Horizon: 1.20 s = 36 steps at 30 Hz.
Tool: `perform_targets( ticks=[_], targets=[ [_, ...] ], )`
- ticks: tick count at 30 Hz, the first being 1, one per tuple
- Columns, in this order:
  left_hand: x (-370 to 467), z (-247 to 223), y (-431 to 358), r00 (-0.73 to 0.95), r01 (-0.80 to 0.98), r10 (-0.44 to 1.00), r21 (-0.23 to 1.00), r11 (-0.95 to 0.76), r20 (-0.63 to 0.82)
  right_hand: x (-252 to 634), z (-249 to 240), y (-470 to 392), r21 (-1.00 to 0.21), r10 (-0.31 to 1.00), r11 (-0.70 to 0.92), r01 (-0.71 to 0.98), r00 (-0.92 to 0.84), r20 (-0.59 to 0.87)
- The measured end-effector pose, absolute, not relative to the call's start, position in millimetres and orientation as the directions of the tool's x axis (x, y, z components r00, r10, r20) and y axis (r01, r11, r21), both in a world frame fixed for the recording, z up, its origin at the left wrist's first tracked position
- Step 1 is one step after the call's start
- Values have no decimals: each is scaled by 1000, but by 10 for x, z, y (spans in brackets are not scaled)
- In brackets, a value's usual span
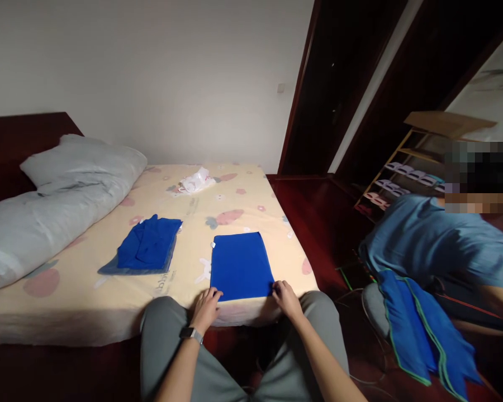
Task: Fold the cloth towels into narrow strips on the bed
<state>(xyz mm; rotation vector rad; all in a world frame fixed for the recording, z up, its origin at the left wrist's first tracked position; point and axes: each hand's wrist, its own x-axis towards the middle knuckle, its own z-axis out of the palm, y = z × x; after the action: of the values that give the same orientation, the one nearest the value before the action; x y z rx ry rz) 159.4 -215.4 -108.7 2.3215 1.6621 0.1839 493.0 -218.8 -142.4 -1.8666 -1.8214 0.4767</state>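
A flat blue cloth (241, 267), folded into a rectangle with a small white tag at its left edge, lies on the bed near the front edge. My left hand (207, 308), with a watch on its wrist, has its fingers closed on the cloth's near left corner. At the near right corner, my right hand (285, 299) pinches the fabric between thumb and fingers. To the left lies a looser stack of blue cloths (148, 248), with a greyish-blue layer showing underneath.
The bed (193, 223) has a patterned yellow sheet. A white plastic bag (197, 181) sits farther back, and a grey quilt (75, 195) is heaped left. On the right a person (436, 240) crouches beside blue green-edged cloth (423, 329), before a shoe rack (402, 162).
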Motion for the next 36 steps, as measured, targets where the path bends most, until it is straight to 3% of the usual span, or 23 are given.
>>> perform_targets(
  ticks=[5,12,19,25,30,36],
  targets=[
    [1606,-1155,-2113,293,908,955,323,-266,-37,4967,-1552,-2264,-560,993,59,827,8,116],
    [1549,-1157,-2003,305,886,952,369,-282,-4,4968,-1438,-2188,-382,973,228,895,-201,111],
    [1445,-1066,-1979,423,878,904,279,-389,-69,5094,-1346,-2079,-336,937,338,879,-349,31],
    [1342,-971,-1942,483,834,875,329,-443,-46,5187,-1236,-2036,-456,896,390,800,-444,-12],
    [1298,-1108,-1844,407,802,912,497,-332,-46,5205,-1319,-1985,-621,940,250,743,-340,-28],
    [1276,-1306,-1763,297,757,954,602,-255,30,5239,-1507,-1942,-762,984,149,630,-173,50]
  ],
)
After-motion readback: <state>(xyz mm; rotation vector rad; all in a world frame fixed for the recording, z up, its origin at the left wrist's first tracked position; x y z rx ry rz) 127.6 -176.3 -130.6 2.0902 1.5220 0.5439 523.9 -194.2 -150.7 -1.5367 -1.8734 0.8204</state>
